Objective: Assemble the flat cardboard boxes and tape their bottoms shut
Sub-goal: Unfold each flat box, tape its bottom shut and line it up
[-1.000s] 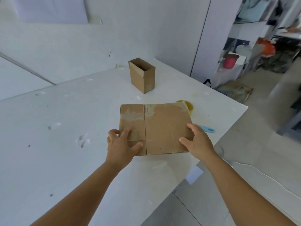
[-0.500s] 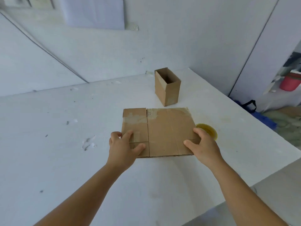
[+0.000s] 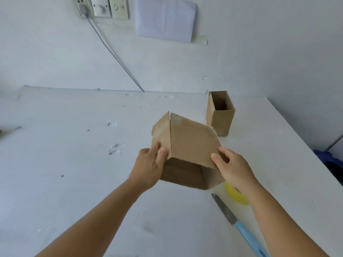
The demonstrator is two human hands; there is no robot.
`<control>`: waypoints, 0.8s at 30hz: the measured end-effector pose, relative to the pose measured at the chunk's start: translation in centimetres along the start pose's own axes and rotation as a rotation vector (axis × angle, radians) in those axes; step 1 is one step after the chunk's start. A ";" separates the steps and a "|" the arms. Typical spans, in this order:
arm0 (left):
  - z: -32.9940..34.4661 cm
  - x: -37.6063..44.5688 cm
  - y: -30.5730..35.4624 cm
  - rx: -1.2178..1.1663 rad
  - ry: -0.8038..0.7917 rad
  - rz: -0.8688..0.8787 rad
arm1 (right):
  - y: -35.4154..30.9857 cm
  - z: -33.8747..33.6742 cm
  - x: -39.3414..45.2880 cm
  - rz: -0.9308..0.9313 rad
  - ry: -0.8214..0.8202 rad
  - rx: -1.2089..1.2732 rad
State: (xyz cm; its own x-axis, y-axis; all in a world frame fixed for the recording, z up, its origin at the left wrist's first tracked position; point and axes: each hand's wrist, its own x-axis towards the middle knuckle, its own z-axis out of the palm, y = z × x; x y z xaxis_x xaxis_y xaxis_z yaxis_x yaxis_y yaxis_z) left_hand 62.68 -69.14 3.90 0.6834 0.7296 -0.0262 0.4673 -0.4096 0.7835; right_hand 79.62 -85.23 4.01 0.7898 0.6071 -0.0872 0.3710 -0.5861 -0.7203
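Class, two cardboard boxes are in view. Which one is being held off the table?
The near box, gripped by the left hand and right hand, tilted. The far box stands upright on the table, untouched.

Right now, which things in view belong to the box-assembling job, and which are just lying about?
Job in hand:
- brown cardboard box being opened, held by left hand and right hand
- upright assembled cardboard box
- yellow tape roll
- blue-handled knife, probably

Lying about:
- white paper sheet on wall
- wall sockets with grey cable
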 end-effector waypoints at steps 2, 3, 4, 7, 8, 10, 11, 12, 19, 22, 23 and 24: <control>0.0 -0.2 0.8 -0.035 0.015 0.054 | -0.2 -0.2 0.3 -0.016 -0.019 0.086; 0.0 -0.2 1.1 -0.052 0.006 0.072 | -0.3 -0.4 0.5 -0.021 -0.024 0.151; -0.2 -0.2 1.3 -0.060 -0.015 0.085 | -0.4 -0.9 0.5 -0.028 -0.034 0.224; -0.9 -0.1 2.0 -0.059 -0.073 0.070 | -0.5 -2.4 0.3 -0.082 -0.114 0.429; -0.9 -0.1 2.5 -0.039 -0.072 0.050 | -0.4 -2.8 0.3 -0.112 -0.142 0.452; -0.9 -0.4 3.4 -0.008 -0.024 0.012 | -0.1 -3.2 0.2 -0.164 -0.143 0.428; -0.8 -0.5 3.7 0.003 0.016 0.001 | 0.1 -3.2 0.2 -0.182 -0.107 0.391; -0.7 -0.6 4.0 0.025 0.065 -0.005 | 0.2 -3.2 0.2 -0.201 -0.056 0.352; -1.1 -2.4 4.7 -0.020 0.319 0.075 | 0.2 -3.8 0.3 -0.198 0.242 0.352; -1.6 -2.9 4.9 0.023 0.336 0.039 | 0.1 -3.9 0.1 -0.182 0.217 0.405; -1.9 -3.0 4.9 0.033 0.344 0.024 | 0.0 -3.9 0.0 -0.186 0.200 0.424; -2.2 -3.0 4.8 0.038 0.351 0.010 | -0.1 -3.8 -0.2 -0.192 0.188 0.436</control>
State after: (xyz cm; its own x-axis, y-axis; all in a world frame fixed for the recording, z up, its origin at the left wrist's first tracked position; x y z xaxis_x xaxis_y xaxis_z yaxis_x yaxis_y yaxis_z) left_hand 61.64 -72.12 9.11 0.4564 0.8666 0.2019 0.4868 -0.4331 0.7586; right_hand 81.28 -87.31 6.71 0.8165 0.5513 0.1714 0.3117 -0.1710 -0.9347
